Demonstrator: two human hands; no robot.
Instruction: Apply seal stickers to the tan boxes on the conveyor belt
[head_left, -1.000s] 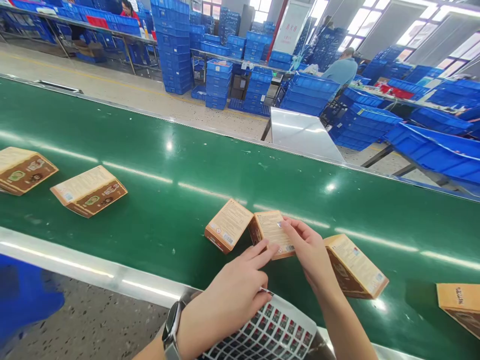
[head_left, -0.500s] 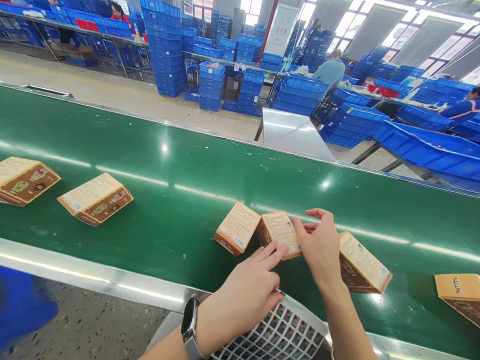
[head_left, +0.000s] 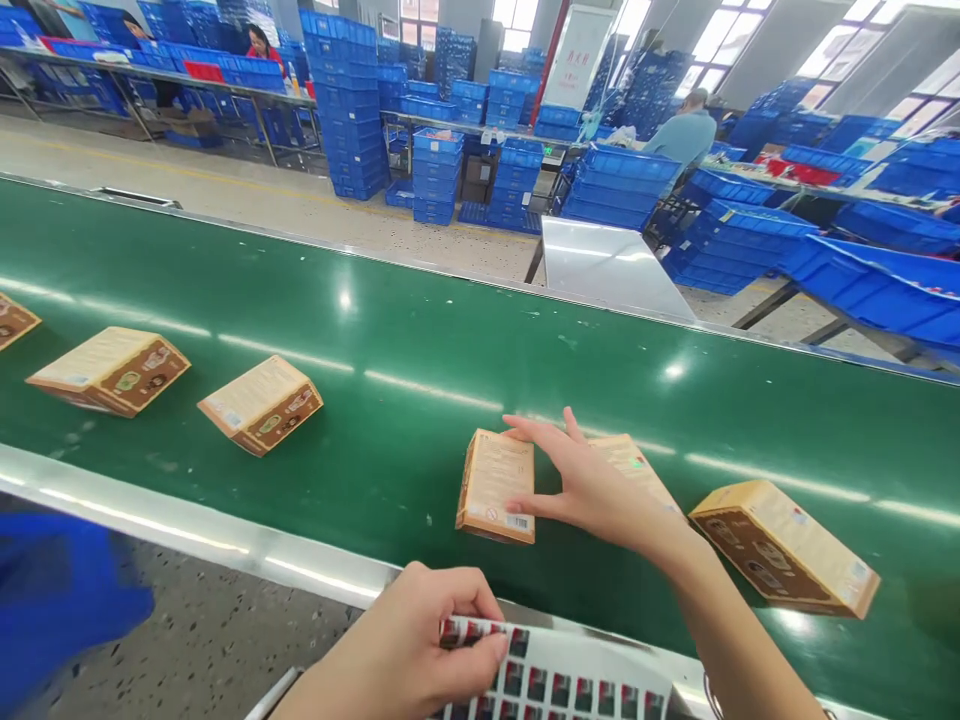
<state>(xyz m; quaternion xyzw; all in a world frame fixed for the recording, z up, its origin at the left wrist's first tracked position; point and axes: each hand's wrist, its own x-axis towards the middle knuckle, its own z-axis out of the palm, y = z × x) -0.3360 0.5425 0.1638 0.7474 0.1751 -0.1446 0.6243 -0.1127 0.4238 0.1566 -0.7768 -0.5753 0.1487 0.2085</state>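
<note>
My left hand [head_left: 442,635] is closed in a pinch at the upper left edge of a white sheet of stickers [head_left: 592,655], which carries rows of small dark red squares. Over the green belt, my right hand [head_left: 570,470] has its thumb on the face of a cream and brown cardboard box [head_left: 495,480] and its index finger at the far edge. Partly behind that hand lies a second box [head_left: 626,460] with a small shiny sticker. Farther right, a third box [head_left: 787,540] rests tilted, apart from my hands.
More boxes lie to the left on the green conveyor belt [head_left: 390,310], one box [head_left: 262,405] being closest. A metal rail [head_left: 225,545] edges the near side. Beyond the belt stand a metal table [head_left: 607,265], stacked blue crates [head_left: 345,110] and seated people.
My right hand has moved left from one box to its neighbour, which now sits straighter. The left hand has drawn back from the boxes to the sticker sheet. In view, everything shifted rightward.
</note>
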